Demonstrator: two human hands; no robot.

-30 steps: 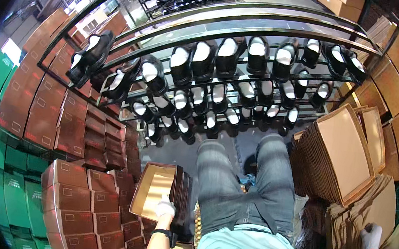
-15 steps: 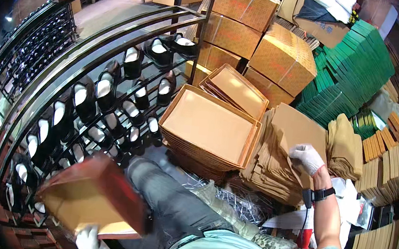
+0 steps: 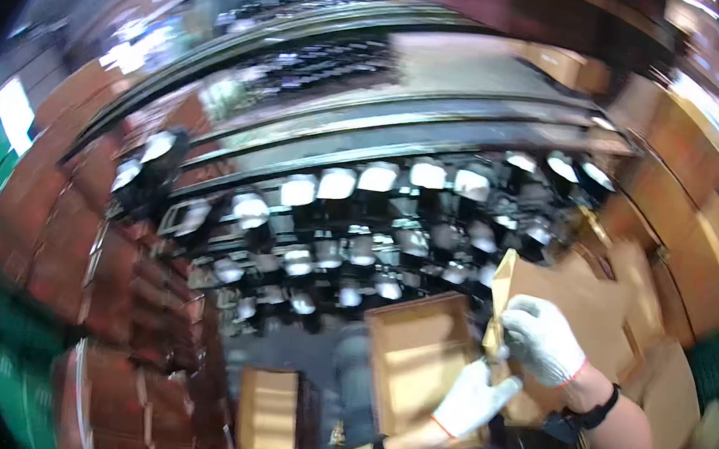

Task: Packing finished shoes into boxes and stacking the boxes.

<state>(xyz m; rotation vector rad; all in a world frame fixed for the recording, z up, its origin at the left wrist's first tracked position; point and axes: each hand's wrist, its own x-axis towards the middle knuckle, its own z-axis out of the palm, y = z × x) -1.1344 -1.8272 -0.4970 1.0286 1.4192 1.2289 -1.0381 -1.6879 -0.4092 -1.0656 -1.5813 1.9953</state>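
Note:
An open box (image 3: pixel 420 356) with dark red-brown outer walls and a tan inside rests tilted over my lap. My right hand (image 3: pixel 546 339), in a white glove, is closed on a narrow, folded-looking piece of brown paper (image 3: pixel 499 298) above the box's right side. Just below it, my left hand (image 3: pixel 471 401), also gloved, reaches across the box's right edge. Its thumb and fingers meet at the paper's lower end, though motion blur softens them. Both wrists wear dark bands.
Black shoes with white insides (image 3: pixel 337 185) fill a metal rack (image 3: pixel 327 119) ahead. Red-brown boxes (image 3: pixel 133 305) pile up at left. A smaller open box (image 3: pixel 269 414) lies low, left of my lap. Tan trays and paper (image 3: pixel 604 297) and yellow-brown cartons (image 3: pixel 677 199) stand at right.
My view has swung left. My right hand has left the paper stack with brown paper. The box has moved from my left side to my lap, and my left hand has come near my right.

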